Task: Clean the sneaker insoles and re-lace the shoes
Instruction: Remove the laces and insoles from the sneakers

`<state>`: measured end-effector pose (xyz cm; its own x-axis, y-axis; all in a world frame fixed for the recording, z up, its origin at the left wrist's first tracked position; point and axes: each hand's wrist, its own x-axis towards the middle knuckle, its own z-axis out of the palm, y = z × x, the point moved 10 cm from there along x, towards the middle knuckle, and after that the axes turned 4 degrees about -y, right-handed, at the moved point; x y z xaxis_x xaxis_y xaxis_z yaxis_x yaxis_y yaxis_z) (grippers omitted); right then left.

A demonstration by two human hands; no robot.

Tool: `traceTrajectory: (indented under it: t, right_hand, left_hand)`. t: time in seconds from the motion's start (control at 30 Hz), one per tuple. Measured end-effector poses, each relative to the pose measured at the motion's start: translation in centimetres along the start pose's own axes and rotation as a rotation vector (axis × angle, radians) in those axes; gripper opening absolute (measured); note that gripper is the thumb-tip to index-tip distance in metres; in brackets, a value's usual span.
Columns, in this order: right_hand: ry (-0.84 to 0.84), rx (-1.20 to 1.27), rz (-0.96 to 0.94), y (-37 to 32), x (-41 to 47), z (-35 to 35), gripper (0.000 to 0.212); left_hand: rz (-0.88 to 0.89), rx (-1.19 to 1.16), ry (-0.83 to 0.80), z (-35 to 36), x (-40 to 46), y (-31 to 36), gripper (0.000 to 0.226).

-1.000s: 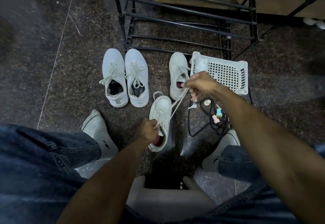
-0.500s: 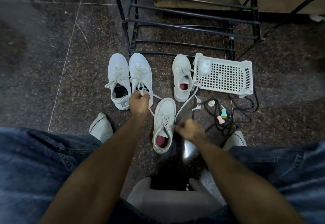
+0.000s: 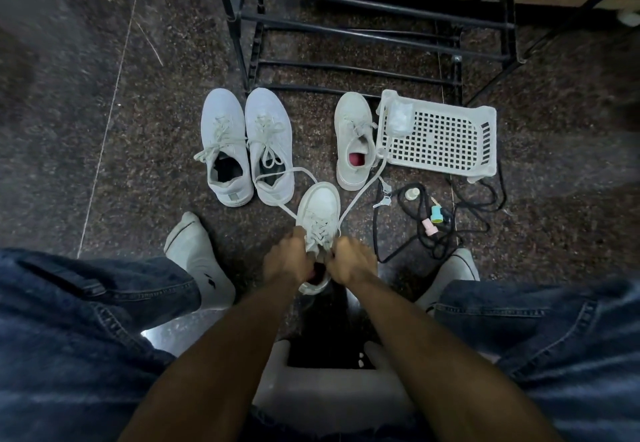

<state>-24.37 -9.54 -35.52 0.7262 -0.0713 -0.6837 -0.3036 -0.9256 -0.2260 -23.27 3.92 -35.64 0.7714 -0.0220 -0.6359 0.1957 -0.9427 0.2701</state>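
Note:
A white sneaker (image 3: 320, 206) with a pink insole stands on the floor between my feet, toe pointing away. My left hand (image 3: 287, 261) and my right hand (image 3: 351, 263) sit on either side of its upper eyelets, each gripping the lace there. The two loose lace ends (image 3: 360, 192) trail forward, one looping left over the neighbouring shoe, one running right toward the basket. Its mate (image 3: 353, 140), also with a pink insole, stands farther back. A laced white pair (image 3: 246, 147) with dark insides stands to the left.
A white perforated plastic basket (image 3: 485, 140) lies at the right by a black metal shoe rack (image 3: 363, 25). A tangle of black cord (image 3: 433, 233) with small pink and teal pieces lies right of the sneaker. My socked feet (image 3: 197, 261) flank the grey stool edge (image 3: 332, 396).
My left hand came back from beside the laced pair to the sneaker's eyelets, and my right hand moved in close. Both lace ends now lie slack on the floor.

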Motion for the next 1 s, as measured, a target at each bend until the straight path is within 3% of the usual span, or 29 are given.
traceTrajectory:
  t: [0.1, 0.3, 0.37, 0.47, 0.53, 0.63, 0.7, 0.77, 0.8, 0.9, 0.93, 1.0]
  right_hand:
    - [-0.001, 0.019, 0.007, 1.2, 0.0, -0.1, 0.03]
    - [0.03, 0.09, 0.073, 4.3, -0.1, -1.3, 0.025]
    - [0.021, 0.11, 0.071, 4.2, -0.2, -1.2, 0.024]
    - [0.01, 0.104, 0.039, 3.5, -0.2, -1.2, 0.024]
    - [0.009, 0.103, 0.033, 3.2, -0.2, -1.1, 0.025]
    - [0.01, 0.109, 0.032, 3.1, -0.3, -1.0, 0.027]
    - [0.013, 0.109, 0.032, 3.0, -0.3, -1.0, 0.026]
    - [0.025, 0.113, 0.034, 3.1, -0.3, -1.0, 0.025]
    - [0.034, 0.122, 0.036, 3.1, -0.3, -1.1, 0.025]
    - [0.049, 0.162, 0.061, 3.7, -0.4, -1.1, 0.025]
    - [0.052, 0.165, 0.07, 4.0, -0.4, -1.1, 0.026]
    - [0.051, 0.16, 0.078, 4.3, -0.4, -1.2, 0.026]
  left_hand:
    - [0.038, 0.078, -0.004, -0.4, -0.1, 0.7, 0.037]
    - [-0.057, -0.126, -0.013, 0.2, -0.5, -1.3, 0.038]
    - [0.018, -0.078, 0.014, 0.4, -0.7, -0.4, 0.046]
    - [0.243, 0.209, 0.147, 0.3, -0.7, 2.4, 0.061]
    - [0.321, 0.339, 0.177, 0.7, -0.5, 3.7, 0.046]
    - [0.299, 0.323, 0.156, 1.0, 0.1, 3.8, 0.029]
    - [0.293, 0.152, 0.137, 0.6, 0.6, 3.6, 0.02]
    - [0.257, -0.242, 0.092, -0.3, 1.2, 3.5, 0.006]
    - [0.196, -0.476, 0.046, -0.5, 1.5, 2.9, 0.002]
    - [-0.156, -1.164, -0.121, 1.1, 1.8, 0.0, 0.015]
    - [-0.25, -1.308, -0.178, 2.0, 1.7, -0.5, 0.012]
    - [-0.301, -1.345, -0.225, 2.8, 1.8, -0.9, 0.005]
